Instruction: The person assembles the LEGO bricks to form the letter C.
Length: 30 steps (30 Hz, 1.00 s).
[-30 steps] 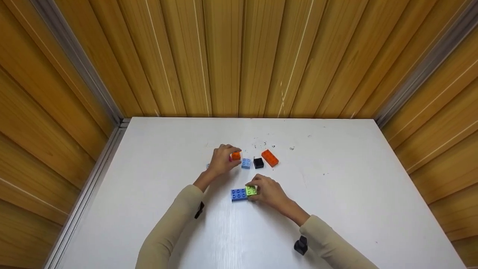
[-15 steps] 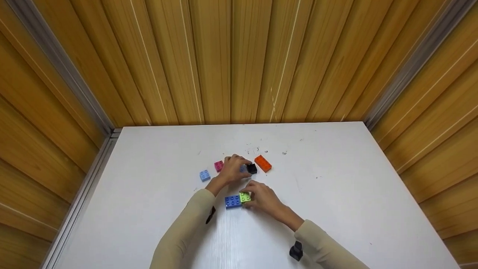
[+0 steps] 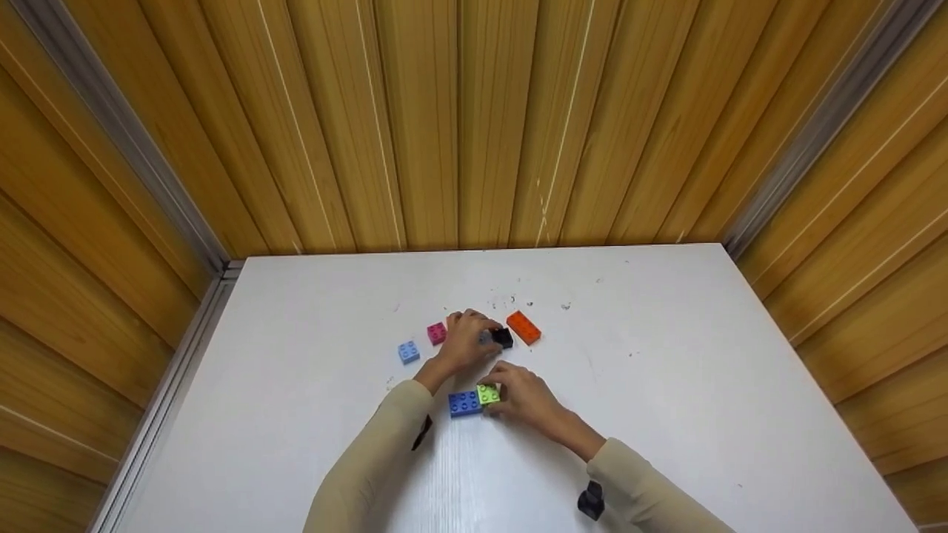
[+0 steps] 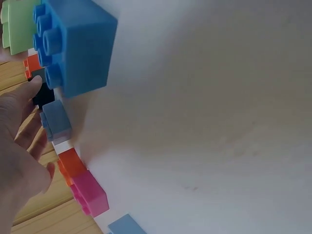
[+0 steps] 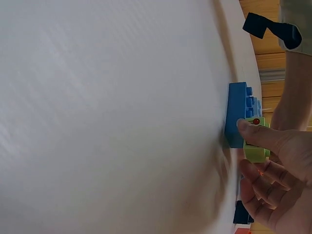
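My left hand (image 3: 466,342) reaches over the back row, its thumb and fingers pinching a black brick (image 3: 503,338). A light blue brick (image 4: 57,119) sits beside the black one, partly covered by that hand in the head view. Nearer to me, my right hand (image 3: 524,396) grips a lime green brick (image 3: 488,394) between thumb and fingers. That green brick sits on the right end of a larger blue brick (image 3: 464,404), whose left studs are bare. A small red printed mark shows on the green brick's side in the right wrist view.
Right of the black brick lies a long orange-red brick (image 3: 523,327). To the left are a pink brick (image 3: 437,333), a second light blue brick (image 3: 409,352) and a small orange brick (image 4: 72,163). Wooden panels (image 3: 474,126) stand behind the white table (image 3: 666,414).
My left hand has moved right, from the small orange brick to the black brick, uncovering the pink and left light blue bricks. My right hand keeps its hold. The head view has shifted slightly.
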### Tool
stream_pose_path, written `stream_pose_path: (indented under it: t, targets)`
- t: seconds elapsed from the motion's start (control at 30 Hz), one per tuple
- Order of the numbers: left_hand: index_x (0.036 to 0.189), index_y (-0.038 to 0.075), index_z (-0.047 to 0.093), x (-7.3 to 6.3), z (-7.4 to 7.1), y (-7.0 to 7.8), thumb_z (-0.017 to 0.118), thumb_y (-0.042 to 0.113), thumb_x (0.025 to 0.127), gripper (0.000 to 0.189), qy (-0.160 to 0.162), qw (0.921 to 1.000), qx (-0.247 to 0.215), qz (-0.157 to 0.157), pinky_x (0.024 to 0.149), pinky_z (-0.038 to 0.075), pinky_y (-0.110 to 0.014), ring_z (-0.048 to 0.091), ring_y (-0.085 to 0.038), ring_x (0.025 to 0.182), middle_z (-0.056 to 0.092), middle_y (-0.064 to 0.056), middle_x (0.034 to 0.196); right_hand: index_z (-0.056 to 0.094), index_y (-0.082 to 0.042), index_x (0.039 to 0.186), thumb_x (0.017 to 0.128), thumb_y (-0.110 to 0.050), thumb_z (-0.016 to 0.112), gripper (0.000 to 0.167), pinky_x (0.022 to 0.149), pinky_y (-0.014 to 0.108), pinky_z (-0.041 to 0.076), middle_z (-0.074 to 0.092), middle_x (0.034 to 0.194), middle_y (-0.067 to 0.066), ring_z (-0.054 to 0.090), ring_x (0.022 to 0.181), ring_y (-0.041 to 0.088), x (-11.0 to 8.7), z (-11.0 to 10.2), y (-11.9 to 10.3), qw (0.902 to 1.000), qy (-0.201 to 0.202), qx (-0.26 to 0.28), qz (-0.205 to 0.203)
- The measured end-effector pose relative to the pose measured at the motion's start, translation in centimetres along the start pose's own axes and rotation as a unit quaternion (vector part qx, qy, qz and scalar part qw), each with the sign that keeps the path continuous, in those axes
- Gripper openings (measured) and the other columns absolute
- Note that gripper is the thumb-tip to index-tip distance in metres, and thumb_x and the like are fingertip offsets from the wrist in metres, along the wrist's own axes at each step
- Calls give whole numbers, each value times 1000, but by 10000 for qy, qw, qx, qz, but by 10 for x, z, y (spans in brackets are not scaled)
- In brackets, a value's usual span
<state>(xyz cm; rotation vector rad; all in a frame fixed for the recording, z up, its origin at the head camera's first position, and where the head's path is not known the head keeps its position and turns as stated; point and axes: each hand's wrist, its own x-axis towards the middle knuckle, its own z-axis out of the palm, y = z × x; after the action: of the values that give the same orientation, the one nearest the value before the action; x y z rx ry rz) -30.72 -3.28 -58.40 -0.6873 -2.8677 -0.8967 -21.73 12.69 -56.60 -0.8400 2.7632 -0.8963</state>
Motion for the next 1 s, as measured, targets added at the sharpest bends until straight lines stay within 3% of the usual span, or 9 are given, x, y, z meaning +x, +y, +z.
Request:
stream_pose_path:
  t: [0.13,0.37,0.6,1.0]
  targets:
    - [121,11,76,-3,-7,-2,78,22,90,32,364,9993,-17,125,107,35,-55,59,-31,118,76,-8,118,78,-7,110,75,-14,90,38,65,22,46,67,98,3,61,76,11,0,0,0,9998,53,-157,-69]
    - [119,9,76,-19,-27,-12,79,21,90,31,510,9984,-257,32,105,35,-59,60,-31,114,77,-11,113,77,-7,111,77,-14,89,38,67,22,46,67,101,5,58,78,11,-3,3,-2,9997,-28,-225,-48]
    - [116,4,76,-34,-51,-24,80,19,87,32,836,9948,-448,381,102,36,-62,61,-35,111,76,-14,109,77,-6,113,77,-16,89,39,69,23,47,68,102,4,59,81,12,1,0,-2,9998,-8,-161,123]
    - [118,8,76,-70,-76,-27,81,19,88,33,550,9959,-588,415,99,39,-57,60,-33,110,76,-12,107,76,-6,116,80,-16,87,39,69,24,49,67,103,5,59,80,13,-4,3,-5,9995,-10,-251,164]
